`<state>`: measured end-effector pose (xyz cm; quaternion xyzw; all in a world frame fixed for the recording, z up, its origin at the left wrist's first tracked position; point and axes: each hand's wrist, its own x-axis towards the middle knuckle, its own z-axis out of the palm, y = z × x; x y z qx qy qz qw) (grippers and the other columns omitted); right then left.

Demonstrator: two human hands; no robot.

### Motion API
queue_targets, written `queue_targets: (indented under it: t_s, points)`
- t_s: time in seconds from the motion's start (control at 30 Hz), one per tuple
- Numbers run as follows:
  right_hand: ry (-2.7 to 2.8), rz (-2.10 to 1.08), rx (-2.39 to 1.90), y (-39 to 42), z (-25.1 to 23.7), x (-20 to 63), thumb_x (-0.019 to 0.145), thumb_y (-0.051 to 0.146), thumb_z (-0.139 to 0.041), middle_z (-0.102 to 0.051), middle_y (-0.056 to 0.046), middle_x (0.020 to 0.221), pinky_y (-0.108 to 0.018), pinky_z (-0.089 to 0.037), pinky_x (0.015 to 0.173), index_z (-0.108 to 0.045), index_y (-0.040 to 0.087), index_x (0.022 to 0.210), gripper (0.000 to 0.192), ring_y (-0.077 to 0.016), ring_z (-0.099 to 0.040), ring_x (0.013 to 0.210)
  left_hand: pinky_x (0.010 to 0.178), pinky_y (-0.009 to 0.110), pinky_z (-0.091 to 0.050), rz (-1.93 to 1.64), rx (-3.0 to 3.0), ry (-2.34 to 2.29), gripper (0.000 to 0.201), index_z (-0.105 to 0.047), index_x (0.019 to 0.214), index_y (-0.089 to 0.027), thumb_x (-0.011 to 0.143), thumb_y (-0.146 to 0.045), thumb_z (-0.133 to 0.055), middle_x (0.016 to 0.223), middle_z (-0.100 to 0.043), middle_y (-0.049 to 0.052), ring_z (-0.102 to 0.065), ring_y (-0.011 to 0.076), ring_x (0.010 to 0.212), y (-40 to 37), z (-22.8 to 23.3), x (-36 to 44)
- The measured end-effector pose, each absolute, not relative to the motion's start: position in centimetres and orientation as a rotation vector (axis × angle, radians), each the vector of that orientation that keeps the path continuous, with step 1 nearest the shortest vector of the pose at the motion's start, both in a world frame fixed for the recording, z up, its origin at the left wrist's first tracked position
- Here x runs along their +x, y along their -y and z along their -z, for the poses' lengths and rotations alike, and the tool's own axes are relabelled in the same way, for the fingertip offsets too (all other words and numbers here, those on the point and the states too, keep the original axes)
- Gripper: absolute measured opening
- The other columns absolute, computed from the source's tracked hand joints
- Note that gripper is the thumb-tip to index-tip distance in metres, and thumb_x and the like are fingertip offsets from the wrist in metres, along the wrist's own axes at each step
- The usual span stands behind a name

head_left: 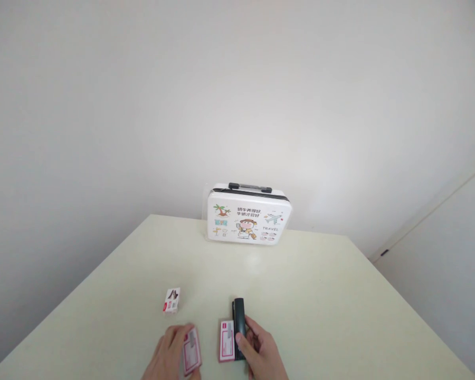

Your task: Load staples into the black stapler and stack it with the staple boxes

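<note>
The right hand (261, 348) grips a dark, slim stapler (239, 327) at six o'clock; the left hand (170, 356) is closed on a pink-and-white staple packet (192, 351) at seven. A like packet (226, 340) lies flat between them, touching the stapler. Loading looks underway; opening the stapler seems next. Farther, at eleven, a small cardboard box (171, 300) stands. At twelve, a glossy, rounded white case (248, 216) rests on the matte pale table (340, 295).

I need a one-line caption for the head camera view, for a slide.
Left hand holds a pink-and-white box, right hand grips a black stapler; white suitcase behind.
</note>
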<state>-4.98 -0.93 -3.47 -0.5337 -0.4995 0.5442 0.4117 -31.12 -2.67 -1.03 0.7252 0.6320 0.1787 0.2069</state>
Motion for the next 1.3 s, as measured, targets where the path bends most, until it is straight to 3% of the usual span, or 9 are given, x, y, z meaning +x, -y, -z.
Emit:
queue_targets:
  t_s: [0.33,0.57,0.73,0.77,0.87,0.9,1.03,1.17,1.3]
  points:
    - [1.374,-1.263,-1.249,0.4,4.8,-4.5,0.086,0.071,-0.061,-0.044,0.004,0.067,-0.026,-0.037,0.059,-0.060,0.014,0.138,0.078,-0.0125,-0.038,0.062,0.112,0.042,-0.044,-0.518,2.166,-1.396,0.071,-0.059,0.140,-0.027,0.070,-0.018,-0.064,0.139,-0.061,0.009,-0.054,0.0308,0.130,-0.1,-2.0,-24.1]
    - [1.429,-1.197,-1.267,0.8,2.7,-4.8,0.087,0.073,-0.056,-0.063,-0.003,0.082,-0.032,-0.050,0.069,-0.066,0.022,0.134,0.071,-0.0188,-0.053,0.071,0.114,0.042,-0.044,-0.565,2.177,-1.294,0.070,-0.059,0.141,-0.030,0.073,-0.019,-0.067,0.141,-0.063,0.007,-0.056,0.0307,0.130,-0.4,-1.5,-24.1]
    - [1.494,-1.067,-1.329,1.5,4.4,-3.7,0.092,0.069,-0.050,-0.066,-0.006,0.090,-0.033,-0.054,0.074,-0.057,0.022,0.144,0.071,-0.0211,-0.060,0.079,0.119,0.052,-0.037,-0.620,2.310,-1.336,0.097,-0.042,0.155,-0.034,0.068,-0.046,-0.084,0.156,-0.050,0.007,-0.048,0.0365,0.140,-0.2,-0.7,-25.7]
    - [1.520,-1.031,-1.361,1.8,5.1,-3.3,0.092,0.068,-0.050,-0.064,-0.006,0.089,-0.033,-0.053,0.071,-0.054,0.021,0.147,0.072,-0.0208,-0.060,0.077,0.119,0.053,-0.036,-0.674,2.327,-1.387,0.094,-0.040,0.155,-0.036,0.072,-0.052,-0.081,0.157,-0.049,0.006,-0.047,0.0356,0.141,-0.3,-0.8,-26.6]
    - [1.576,-0.962,-1.471,2.8,6.6,-2.3,0.088,0.063,-0.059,-0.061,-0.005,0.092,-0.029,-0.049,0.059,-0.044,0.021,0.154,0.080,-0.0172,-0.055,0.067,0.112,0.047,-0.043,-0.908,2.136,-1.763,0.052,-0.059,0.139,-0.033,0.093,-0.056,-0.056,0.140,-0.063,0.006,-0.057,0.0296,0.129,-1.3,-1.5,-30.3]
    - [1.588,-0.956,-1.508,3.1,6.8,-2.2,0.084,0.062,-0.063,-0.060,-0.005,0.094,-0.028,-0.048,0.057,-0.041,0.022,0.156,0.085,-0.0161,-0.053,0.065,0.105,0.046,-0.047,-0.964,1.986,-1.916,0.048,-0.065,0.129,-0.029,0.095,-0.059,-0.050,0.129,-0.069,0.007,-0.063,0.0294,0.118,-1.8,-1.7,-31.8]
    - [1.692,-0.973,-1.668,3.4,5.6,-2.6,0.066,0.051,-0.078,-0.060,-0.006,0.102,-0.029,-0.053,0.071,-0.032,0.020,0.160,0.109,-0.0205,-0.060,0.079,0.078,0.041,-0.054,-0.845,1.477,-2.111,0.054,-0.069,0.112,-0.025,0.089,-0.069,-0.047,0.101,-0.076,0.006,-0.070,0.0289,0.081,-4.0,-1.6,-35.9]
    - [1.830,-1.036,-1.851,2.4,2.8,-3.7,0.062,0.042,-0.078,-0.057,-0.014,0.131,-0.036,-0.052,0.097,-0.022,0.018,0.163,0.118,-0.0295,-0.064,0.111,0.074,0.036,-0.053,-0.816,1.431,-1.946,0.052,-0.073,0.101,-0.024,0.083,-0.069,-0.054,0.089,-0.078,0.005,-0.072,0.0278,0.076,-5.5,-0.8,-33.9]
    - [1.916,-0.982,-1.946,1.9,1.2,-4.7,0.064,0.038,-0.075,-0.054,-0.015,0.142,-0.038,-0.052,0.096,-0.019,0.024,0.163,0.114,-0.0314,-0.066,0.115,0.070,0.031,-0.054,-0.845,1.473,-1.750,0.049,-0.074,0.099,-0.022,0.086,-0.065,-0.055,0.088,-0.079,0.004,-0.072,0.0230,0.071,-5.8,-0.4,-28.2]
